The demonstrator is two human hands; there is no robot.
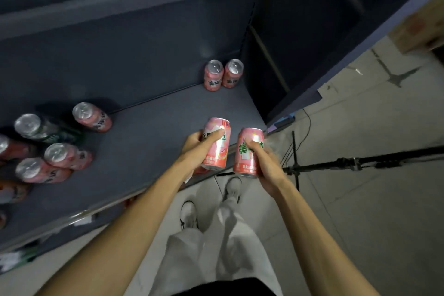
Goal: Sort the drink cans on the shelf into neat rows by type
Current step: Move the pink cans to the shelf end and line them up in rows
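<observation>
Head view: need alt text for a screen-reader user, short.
Seen from above, a person's left hand and right hand each grip a pink can, the left pink can and right pink can, at the front edge of a dark shelf. Two pink cans stand at its back right corner; mixed cans crowd its left end.
</observation>
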